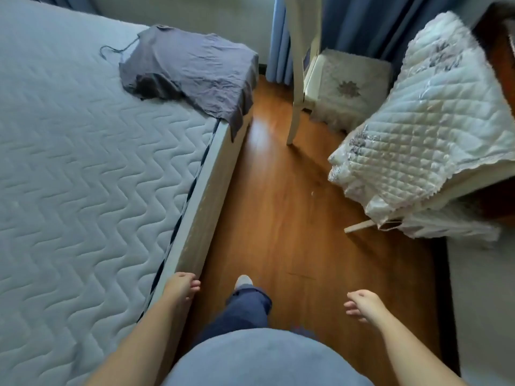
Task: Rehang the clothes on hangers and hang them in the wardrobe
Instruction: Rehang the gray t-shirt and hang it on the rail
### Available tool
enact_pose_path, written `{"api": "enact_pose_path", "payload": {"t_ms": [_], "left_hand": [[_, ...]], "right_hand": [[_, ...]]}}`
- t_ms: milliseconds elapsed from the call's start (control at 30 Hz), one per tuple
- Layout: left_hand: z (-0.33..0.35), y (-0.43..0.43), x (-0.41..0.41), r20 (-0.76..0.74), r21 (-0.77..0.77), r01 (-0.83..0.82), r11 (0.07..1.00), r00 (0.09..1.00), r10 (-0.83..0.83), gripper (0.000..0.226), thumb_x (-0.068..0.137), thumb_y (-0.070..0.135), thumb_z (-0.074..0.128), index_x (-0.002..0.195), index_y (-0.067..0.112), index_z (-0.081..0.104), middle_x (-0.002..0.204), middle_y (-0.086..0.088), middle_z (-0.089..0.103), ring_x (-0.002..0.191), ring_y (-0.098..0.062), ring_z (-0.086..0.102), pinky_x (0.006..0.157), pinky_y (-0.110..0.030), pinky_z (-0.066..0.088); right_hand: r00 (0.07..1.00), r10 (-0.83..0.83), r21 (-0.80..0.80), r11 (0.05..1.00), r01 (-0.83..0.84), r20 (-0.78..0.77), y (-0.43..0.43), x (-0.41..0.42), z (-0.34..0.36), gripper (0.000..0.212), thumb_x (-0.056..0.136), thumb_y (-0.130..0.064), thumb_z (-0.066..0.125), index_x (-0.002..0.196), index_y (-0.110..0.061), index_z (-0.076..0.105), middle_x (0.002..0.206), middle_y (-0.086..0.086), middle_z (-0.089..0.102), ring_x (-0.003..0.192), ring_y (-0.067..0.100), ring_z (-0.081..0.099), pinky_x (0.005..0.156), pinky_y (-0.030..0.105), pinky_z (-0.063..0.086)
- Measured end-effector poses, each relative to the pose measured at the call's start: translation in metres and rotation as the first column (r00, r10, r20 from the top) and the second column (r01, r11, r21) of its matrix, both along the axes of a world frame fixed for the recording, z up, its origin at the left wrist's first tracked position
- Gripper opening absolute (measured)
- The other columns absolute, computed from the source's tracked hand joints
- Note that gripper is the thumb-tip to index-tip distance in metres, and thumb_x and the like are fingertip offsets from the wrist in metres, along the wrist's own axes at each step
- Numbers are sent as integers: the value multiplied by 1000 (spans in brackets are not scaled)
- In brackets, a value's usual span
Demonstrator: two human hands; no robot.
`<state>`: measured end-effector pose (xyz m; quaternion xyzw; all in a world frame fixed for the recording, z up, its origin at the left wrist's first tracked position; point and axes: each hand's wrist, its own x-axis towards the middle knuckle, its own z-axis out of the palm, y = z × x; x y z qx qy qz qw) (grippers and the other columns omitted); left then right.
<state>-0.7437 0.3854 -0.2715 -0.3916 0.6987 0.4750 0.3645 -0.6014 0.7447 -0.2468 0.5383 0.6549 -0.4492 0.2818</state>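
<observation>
Head view, nearest first: the left hand (pixel 182 285) hangs by the side rail of the bed (pixel 83 176), its fingers loosely curled and holding nothing. Whether it touches the rail is hard to tell at this angle. The right hand (pixel 362 303) is out over the wooden floor (pixel 278 204), fingers relaxed and slightly apart, also empty. One foot (pixel 243 281) is set forward in the narrow aisle.

Farther on, a white slat (pixel 362 225) juts out at floor level from under the quilted cover (pixel 418 135) on the right, and a foot could catch on it in the aisle. Beyond it, a table leg (pixel 296 93) narrows the way again.

The grey garment (pixel 192 71) lies crumpled on the far corner of the bed, with its hem drooping over the edge. A tug from the wrong end would probably slide it onto the floor. Its thin cord (pixel 117 48) trails loose across the mattress and could tangle or snag when the garment is lifted. No hanger or wardrobe is in view, so both must be found elsewhere.
</observation>
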Motion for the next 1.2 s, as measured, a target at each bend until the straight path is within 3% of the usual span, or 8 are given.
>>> {"api": "enact_pose_path", "payload": {"t_ms": [100, 300, 400, 500, 667, 867, 1033, 1200], "left_hand": [[17, 25, -94, -92, 3, 66, 998, 994, -66, 22, 96, 8, 37, 111, -2, 50, 70, -8, 53, 37, -8, 56, 34, -14, 40], [27, 83, -217, -149, 28, 110, 993, 983, -105, 29, 96, 8, 38, 117, -8, 51, 73, -8, 56, 62, -15, 52, 40, -15, 41], [17, 110, -263, -104, 125, -53, 991, 992, 66, 31, 97, 14, 36, 120, -2, 51, 94, -10, 62, 75, -16, 58, 59, -26, 39], [11, 133, -311, -20, 207, -334, 919, 938, 346, 35, 97, 15, 33, 126, 2, 46, 103, -7, 58, 91, -18, 56, 62, -26, 34], [21, 163, -411, -157, 72, -426, 902, 888, 432, 22, 95, 9, 37, 109, 6, 53, 80, -6, 59, 67, -13, 54, 49, -24, 37], [29, 153, -485, -332, -32, -356, 934, 885, 326, 20, 91, 2, 44, 80, 14, 55, 78, -10, 62, 82, -28, 60, 84, -38, 47], [12, 111, -542, -307, -136, -436, 890, 872, 380, 14, 90, 0, 45, 86, 9, 55, 85, -14, 63, 88, -29, 62, 78, -32, 44], [-9, 56, -632, -305, -174, -467, 867, 863, 403, 12, 88, 5, 50, 94, 6, 60, 98, -19, 67, 95, -32, 62, 82, -36, 45]], "right_hand": [[986, 54, 32, 998, -49, -159, 14, -107, 16, 10, 94, -13, 45, 94, -8, 53, 75, 4, 61, 60, 14, 57, 44, 17, 33], [939, 47, -30, 998, -61, -342, 34, -262, 37, 12, 95, -15, 44, 89, -14, 55, 83, 5, 64, 69, 15, 61, 57, 23, 37], [938, 53, -65, 995, -80, -342, 63, -322, 28, 12, 95, -16, 44, 94, -12, 56, 86, 5, 65, 74, 18, 62, 60, 25, 39], [939, 36, -88, 994, -70, -342, 97, -399, 25, 12, 95, -14, 44, 92, -11, 55, 85, 7, 64, 71, 19, 60, 61, 26, 41], [922, 224, -31, 969, -246, -314, 135, -550, 29, 17, 95, -14, 44, 81, -15, 54, 77, 5, 64, 63, 19, 59, 53, 24, 33], [823, 485, -23, 858, -514, -294, 100, -723, 21, 11, 94, -9, 45, 92, -5, 56, 72, 8, 61, 59, 19, 54, 57, 23, 43], [696, 661, -8, 724, -690, -282, 32, -832, 6, 13, 92, -4, 46, 84, -9, 55, 72, 11, 62, 58, 13, 57, 54, 18, 45], [576, 783, 30, 598, -801, -234, -24, -928, 9, 22, 91, -1, 45, 76, -15, 54, 74, 11, 62, 56, 16, 56, 36, 7, 34]]}}
